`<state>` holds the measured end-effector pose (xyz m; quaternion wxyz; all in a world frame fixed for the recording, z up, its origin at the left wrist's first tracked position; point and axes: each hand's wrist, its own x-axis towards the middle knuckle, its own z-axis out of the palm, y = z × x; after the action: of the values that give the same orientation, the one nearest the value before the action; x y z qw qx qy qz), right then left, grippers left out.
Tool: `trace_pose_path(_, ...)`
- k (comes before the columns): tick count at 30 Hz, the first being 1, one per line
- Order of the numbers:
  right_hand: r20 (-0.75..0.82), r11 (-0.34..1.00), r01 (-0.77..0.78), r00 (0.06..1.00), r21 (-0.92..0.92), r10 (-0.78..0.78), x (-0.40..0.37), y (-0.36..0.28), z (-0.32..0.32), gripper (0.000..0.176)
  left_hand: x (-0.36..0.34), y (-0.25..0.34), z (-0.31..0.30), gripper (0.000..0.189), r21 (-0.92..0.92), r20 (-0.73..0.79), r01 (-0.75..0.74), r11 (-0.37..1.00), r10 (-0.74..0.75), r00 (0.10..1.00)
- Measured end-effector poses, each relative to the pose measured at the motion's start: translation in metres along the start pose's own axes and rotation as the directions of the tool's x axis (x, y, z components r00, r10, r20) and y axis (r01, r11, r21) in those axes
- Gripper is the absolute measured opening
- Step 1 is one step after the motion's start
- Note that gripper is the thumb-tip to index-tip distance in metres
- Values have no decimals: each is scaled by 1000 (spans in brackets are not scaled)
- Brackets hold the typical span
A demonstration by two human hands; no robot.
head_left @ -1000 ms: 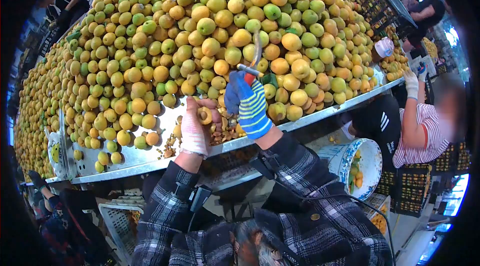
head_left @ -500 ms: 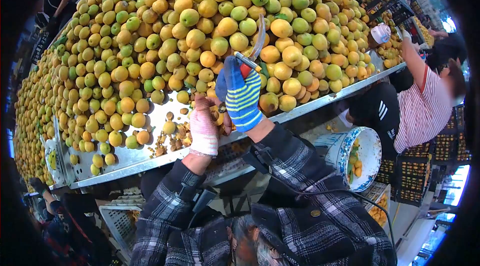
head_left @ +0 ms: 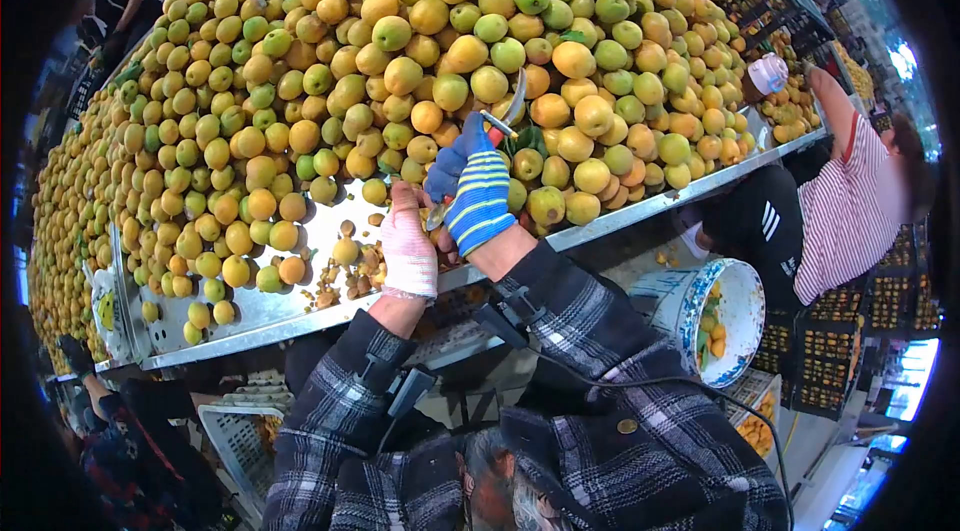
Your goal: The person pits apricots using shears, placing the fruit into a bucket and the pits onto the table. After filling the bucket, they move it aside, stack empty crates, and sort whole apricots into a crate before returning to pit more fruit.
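My right hand [head_left: 476, 193], in a blue and yellow striped glove, is closed around the red handle of a small curved knife [head_left: 518, 99]. Its hooked blade points up and away from me, over the fruit, and a short metal piece crosses at its base. Close beside it, my left hand [head_left: 408, 249], in a pale pink striped glove, has its thumb up and its fingers curled. Something small sits between the two hands, mostly hidden. Yellow-green apricots [head_left: 402, 76] are heaped before both hands. Pits and scraps [head_left: 350, 276] lie left of my left hand.
The metal table's rim [head_left: 250, 339] runs between me and the heap. A paint-splashed white bucket [head_left: 740, 311] with some fruit stands at lower right, a grey crate [head_left: 235, 451] at lower left. A person in a striped shirt [head_left: 845, 216] sits at right, near black crates [head_left: 825, 361].
My right hand and the knife have moved slightly down and left, closer to my left hand. The small thing between the hands is now more covered. The view has shifted a little.
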<state>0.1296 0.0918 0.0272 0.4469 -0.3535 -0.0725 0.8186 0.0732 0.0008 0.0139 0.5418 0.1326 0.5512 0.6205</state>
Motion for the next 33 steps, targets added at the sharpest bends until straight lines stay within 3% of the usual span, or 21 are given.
trace_pose_path(5,166,998,-41,986,43,33,11,0,-6,54,9,0,-3,58,-96,-6,79,992,-80,997)
trace_pose_path(7,139,997,-19,990,-78,30,2,-8,3,54,15,2,-8,60,31,25,-5,1000,4,1000)
trace_pose_path(8,143,966,33,990,-258,4,-4,-15,9,52,14,7,-14,62,100,60,-73,992,67,996)
trace_pose_path(9,112,875,77,993,-478,-26,1,-16,7,44,14,10,-15,62,95,53,-78,992,73,996)
trace_pose_path(10,275,621,372,928,-690,-251,2,-13,3,36,15,13,-16,63,69,55,-135,988,131,990)
trace_pose_path(11,484,246,594,784,-766,-388,1,-9,-3,29,16,16,-18,65,47,58,-190,981,187,981)
trace_pose_path(12,450,449,468,880,-761,-153,-11,-12,0,31,18,16,-30,67,36,121,-140,989,135,983)
trace_pose_path(13,520,504,479,851,-718,-69,-10,-3,-10,39,25,12,-34,67,35,116,-143,989,138,984)
trace_pose_path(14,591,100,594,805,-798,-57,-10,-2,-16,43,33,7,-37,68,125,55,-260,958,255,965)
trace_pose_path(15,650,-321,614,759,-721,-10,-12,-3,-21,47,33,8,-37,69,220,4,-363,905,371,929)
trace_pose_path(16,678,-219,657,735,-721,-30,-15,0,-25,43,30,6,-37,62,152,9,-327,932,330,944)
trace_pose_path(17,663,-268,632,748,-728,-37,-15,1,-27,35,26,6,-38,62,152,2,-326,933,329,944)
trace_pose_path(19,629,-233,595,771,-769,-106,-16,0,-25,29,19,8,-40,44,488,135,-443,752,436,890)
trace_pose_path(20,629,-274,582,766,-766,-132,-17,-4,-25,32,16,7,-36,31,506,108,-484,714,504,857)
trace_pose_path(21,650,-229,611,735,-758,-192,-7,-5,-35,37,5,10,-36,25,556,163,-537,635,550,819)
trace_pose_path(23,629,-299,574,766,-763,-134,-6,-12,-35,44,-19,15,-35,18,621,238,-433,654,369,899)
trace_pose_path(24,590,-248,549,795,-798,-139,-9,-13,-34,47,-26,12,-36,17,658,363,-450,604,269,892)
trace_pose_path(25,550,-266,505,824,-821,-133,-8,-13,-34,47,-32,9,-35,16,687,472,-471,553,153,868)
trace_pose_path(27,508,-308,446,846,-840,-161,-8,-8,-37,44,-49,17,-37,13,644,729,-658,391,-52,683)
trace_pose_path(32,629,-392,527,751,-754,-199,-8,-3,-36,33,-54,17,-49,26,707,703,-657,260,-359,614)
trace_pose_path(33,629,-393,526,751,-754,-202,-6,-2,-38,33,-54,16,-53,26,706,704,-659,260,-359,612)
